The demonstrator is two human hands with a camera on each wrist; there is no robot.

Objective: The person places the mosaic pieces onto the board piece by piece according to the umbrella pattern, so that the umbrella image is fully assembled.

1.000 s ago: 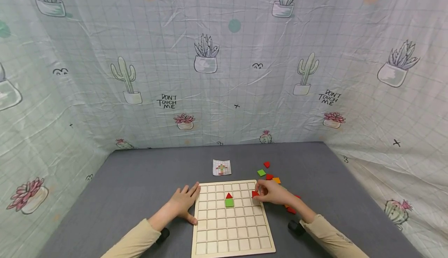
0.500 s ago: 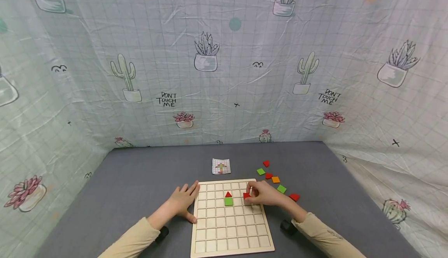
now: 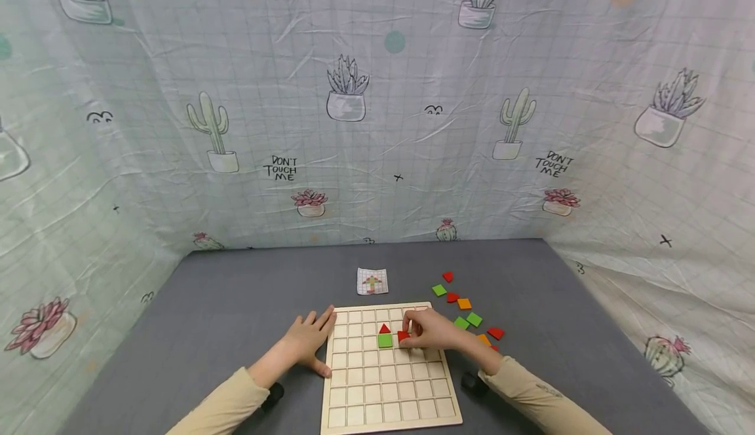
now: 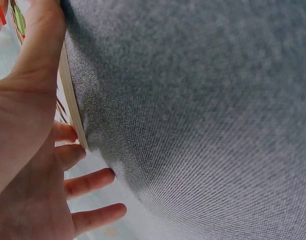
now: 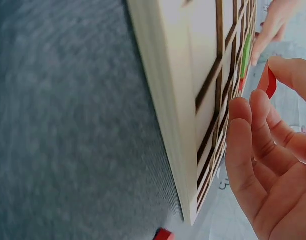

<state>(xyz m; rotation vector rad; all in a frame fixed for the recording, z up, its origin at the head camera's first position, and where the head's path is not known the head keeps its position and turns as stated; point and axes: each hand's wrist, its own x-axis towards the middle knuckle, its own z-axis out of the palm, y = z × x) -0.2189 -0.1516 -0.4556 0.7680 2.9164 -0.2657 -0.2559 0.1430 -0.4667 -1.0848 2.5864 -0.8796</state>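
A wooden grid board [image 3: 383, 396] lies on the grey table. In one of its cells sits a green square tile [image 3: 385, 340], with a red triangle tile [image 3: 385, 329] in the cell directly above. My left hand [image 3: 303, 343] rests at the board's left edge with fingers spread, thumb and fingertips touching the side. Just right of the green square, my right hand [image 3: 430, 330] pinches a red triangular tile [image 3: 404, 336] between thumb and fingers over the board. The right wrist view shows that red tile [image 5: 271, 82] held at the fingertips, raised on edge.
Beyond the board lies a small printed pattern card [image 3: 372, 282]. Loose tiles are scattered to the right, among them green squares [image 3: 474, 320], an orange square [image 3: 464, 304] and red pieces [image 3: 496, 333]. A patterned cloth [image 3: 377, 179] hangs behind and at the sides.
My right hand has moved left across the board with the red tile, from the right edge to beside the green square. My left hand has stayed at the board's edge.
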